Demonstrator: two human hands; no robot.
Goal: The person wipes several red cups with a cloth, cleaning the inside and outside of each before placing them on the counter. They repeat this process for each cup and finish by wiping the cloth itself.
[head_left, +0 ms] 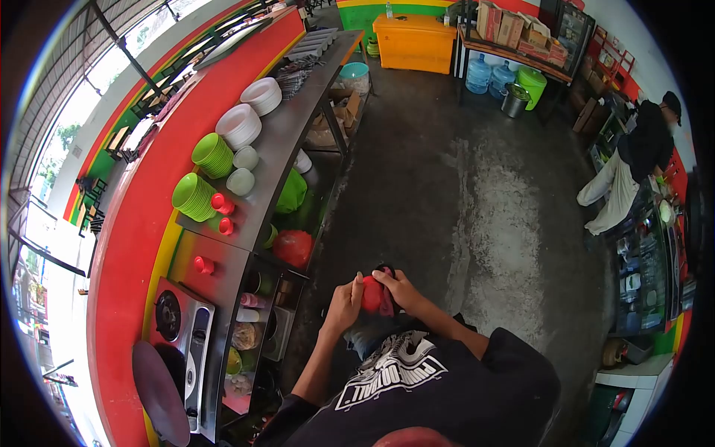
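Your steel tabletop (279, 141) runs along the left. On it: two stacks of white plates (249, 112), two stacks of green bowls (202, 177), two pale bowls (243, 170) just beside them, small red cups (220, 212) near the edge. Closer to you, a gas stove (179, 328) and a dark round pan (158, 391). Concrete floor (477, 194) carries water jugs (488, 74) and an orange chest (414, 42).

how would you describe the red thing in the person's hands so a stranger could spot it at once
Start at the long steel counter on the left, then drop to the two hands meeting over the concrete floor. The small red object sits between the left hand and right hand, against a darker cloth, unlike the counter's red items.
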